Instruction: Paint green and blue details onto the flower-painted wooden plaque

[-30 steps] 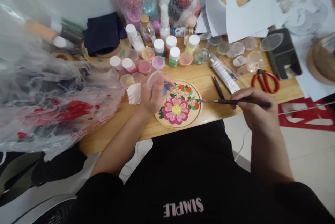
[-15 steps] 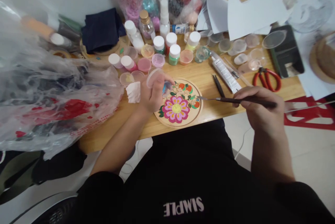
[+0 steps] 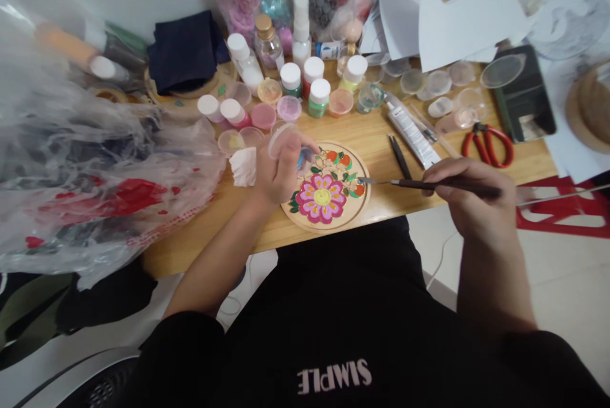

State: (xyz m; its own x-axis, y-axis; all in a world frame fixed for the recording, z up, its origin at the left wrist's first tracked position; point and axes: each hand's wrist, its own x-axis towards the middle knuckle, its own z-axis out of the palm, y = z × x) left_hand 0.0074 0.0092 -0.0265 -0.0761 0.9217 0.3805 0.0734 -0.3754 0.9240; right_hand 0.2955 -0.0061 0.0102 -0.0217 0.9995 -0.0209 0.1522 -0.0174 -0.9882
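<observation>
A round wooden board [image 3: 350, 214] with a painted pink flower [image 3: 323, 198], green leaves and orange blooms lies at the table's front edge. My left hand [image 3: 284, 170] is closed around a small clear plastic cup [image 3: 306, 159] with blue stuff in it, over the board's upper left; a clear lid [image 3: 283, 140] stands up at the thumb. In my right hand [image 3: 469, 189] is a thin palette knife [image 3: 405, 183] with a dark handle, held like a pen. Its metal tip is over the small blooms at the board's right side; whether it touches cannot be made out.
Behind the board stand several white-capped paint jars [image 3: 319, 96] and open cups [image 3: 264, 116]. To the right lie a white tube [image 3: 413, 135], black tweezers [image 3: 399, 155], red-handled pliers [image 3: 488, 144] and a phone [image 3: 524, 103]. A crumpled tissue [image 3: 243, 166] and plastic bag [image 3: 157, 185] are left.
The palette knife's tip and my right hand have shifted very slightly left. My left hand keeps its hold on the cup, and the camera view has moved a little.
</observation>
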